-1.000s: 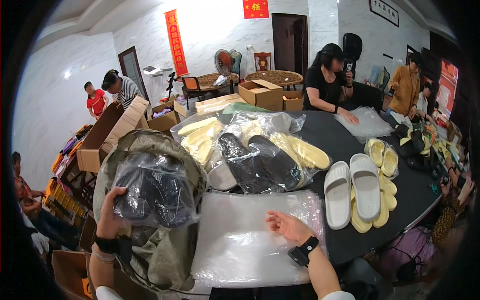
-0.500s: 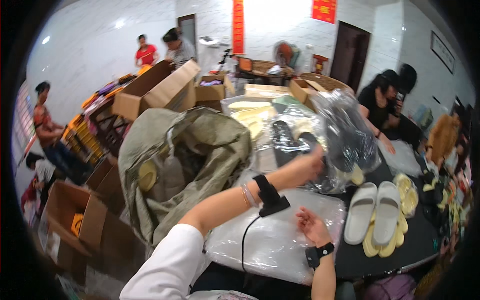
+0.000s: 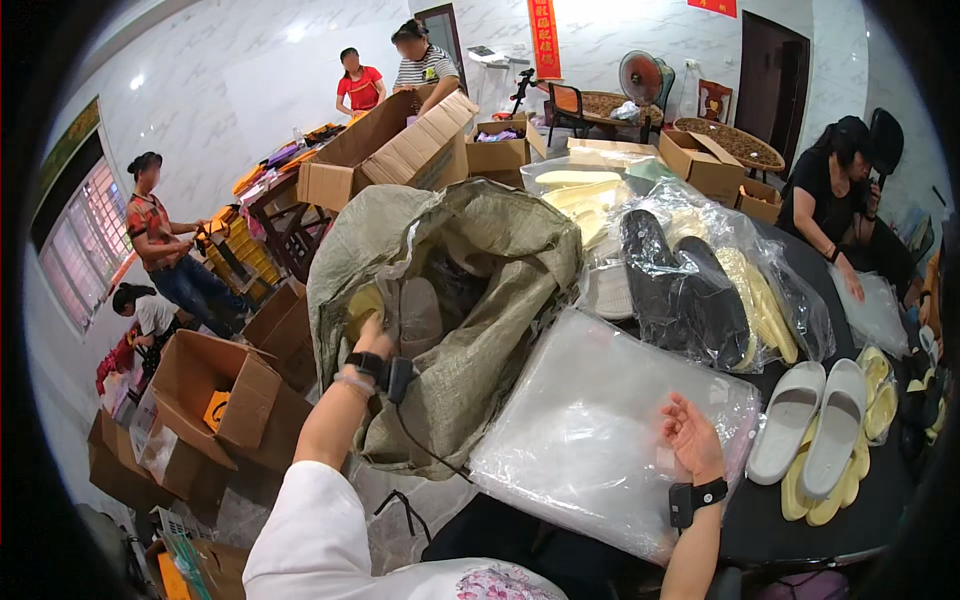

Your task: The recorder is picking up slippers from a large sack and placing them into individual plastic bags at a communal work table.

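My left hand [image 3: 372,338] reaches into the mouth of a big olive-green woven sack [image 3: 480,250] on the table. Its fingers lie against a yellow slipper [image 3: 362,302] and next to a grey slipper [image 3: 420,318] inside; the sack hides the fingertips. My right hand [image 3: 690,436] rests palm-up on a stack of clear plastic bags [image 3: 590,430], fingers loosely curled and apart, with nothing in them. Both wrists wear black bands. Behind the stack lie black slippers in clear bags [image 3: 680,290].
A pair of white slippers [image 3: 812,428] lies on yellow ones at the right of the dark round table [image 3: 880,510]. Open cardboard boxes [image 3: 210,395] stand on the floor at left. A seated person [image 3: 835,190] works across the table; others stand by boxes at the back left.
My left arm has come back from the bagged slippers on the right, and the hand now sits in the sack's mouth. The view has swung left. My right hand stays on the plastic bags.
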Demonstrator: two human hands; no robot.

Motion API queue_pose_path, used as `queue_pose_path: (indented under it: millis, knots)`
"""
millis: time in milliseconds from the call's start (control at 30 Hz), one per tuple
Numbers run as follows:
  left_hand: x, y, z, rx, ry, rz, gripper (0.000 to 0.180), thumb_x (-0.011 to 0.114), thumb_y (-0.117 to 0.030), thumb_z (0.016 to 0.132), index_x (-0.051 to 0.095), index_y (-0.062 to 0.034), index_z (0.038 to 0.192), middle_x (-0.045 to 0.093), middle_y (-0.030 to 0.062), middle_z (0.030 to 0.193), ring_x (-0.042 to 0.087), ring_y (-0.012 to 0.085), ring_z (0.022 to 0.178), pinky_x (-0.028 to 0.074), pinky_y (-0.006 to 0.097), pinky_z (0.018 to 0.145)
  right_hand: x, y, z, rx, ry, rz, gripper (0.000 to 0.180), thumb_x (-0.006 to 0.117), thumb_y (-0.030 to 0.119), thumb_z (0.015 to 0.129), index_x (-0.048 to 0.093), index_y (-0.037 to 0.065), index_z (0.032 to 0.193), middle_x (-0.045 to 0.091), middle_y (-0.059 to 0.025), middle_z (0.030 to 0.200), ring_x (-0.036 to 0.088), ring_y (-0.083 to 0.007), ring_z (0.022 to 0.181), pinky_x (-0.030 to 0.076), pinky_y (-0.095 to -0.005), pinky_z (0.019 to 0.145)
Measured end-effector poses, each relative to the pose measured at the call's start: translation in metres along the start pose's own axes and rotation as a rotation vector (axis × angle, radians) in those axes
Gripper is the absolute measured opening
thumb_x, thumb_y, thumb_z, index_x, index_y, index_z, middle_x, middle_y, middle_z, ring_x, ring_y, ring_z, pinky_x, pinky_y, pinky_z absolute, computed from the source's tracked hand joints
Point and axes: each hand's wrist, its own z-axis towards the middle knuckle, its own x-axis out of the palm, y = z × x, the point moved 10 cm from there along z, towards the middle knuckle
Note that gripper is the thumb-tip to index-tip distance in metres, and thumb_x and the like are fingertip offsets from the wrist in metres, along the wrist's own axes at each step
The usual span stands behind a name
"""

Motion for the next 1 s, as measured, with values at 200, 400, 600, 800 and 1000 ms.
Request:
queue_pose_path:
  millis: [200,400,600,800,1000]
  knots:
    - [0.056,0.041,-0.074,-1.016,-0.546,-1.164,0.032,0.047,-0.037,0.089,0.056,-0.0099,0.103,0.06,0.0075,0.09,0.057,0.0222,0.077,0.048,0.032,0.068,-0.026,0.016,-0.022,-0.044,-0.091,-0.036,0.035,0.04,0.025,0.096,0.049,0.0,0.119,0.059,-0.0131,0.099,0.054,-0.0185,0.08,0.045,-0.0307,0.076]
    - [0.037,-0.021,-0.052,-0.781,-0.252,-1.275,0.018,0.056,-0.023,0.081,0.057,-0.0074,0.091,0.059,0.0047,0.082,0.06,0.0183,0.076,0.045,0.029,0.056,-0.016,0.004,-0.011,-0.006,-0.019,0.007,0.034,0.04,0.024,0.096,0.049,0.0,0.119,0.059,-0.0132,0.101,0.056,-0.0186,0.083,0.046,-0.0312,0.076]
    - [0.048,-0.284,-0.101,-0.433,0.069,-1.224,0.031,0.054,-0.01,0.077,0.052,-0.0005,0.107,0.061,0.0102,0.099,0.059,0.0199,0.086,0.05,0.032,0.078,-0.024,0.017,-0.03,-0.021,-0.048,-0.004,0.034,0.043,0.026,0.095,0.05,0.002,0.118,0.058,-0.0118,0.102,0.054,-0.0181,0.084,0.045,-0.0325,0.077]
    - [0.119,-0.426,-0.116,-0.196,0.573,-1.33,0.043,0.047,-0.012,0.085,0.039,0.0031,0.125,0.051,0.0144,0.123,0.052,0.0249,0.113,0.043,0.037,0.097,-0.017,0.005,-0.008,-0.002,0.037,0.001,0.035,0.044,0.026,0.095,0.049,0.002,0.12,0.058,-0.013,0.105,0.055,-0.0179,0.088,0.047,-0.0316,0.079]
    - [0.297,-0.532,-0.152,-0.25,1.169,-1.32,0.046,0.056,-0.034,0.089,0.049,0.0021,0.116,0.055,0.0082,0.112,0.055,0.022,0.102,0.043,0.033,0.089,-0.024,0.005,-0.016,-0.001,0.011,0.026,0.037,0.046,0.024,0.095,0.048,0.0,0.122,0.059,-0.0143,0.106,0.059,-0.0189,0.087,0.049,-0.032,0.083]
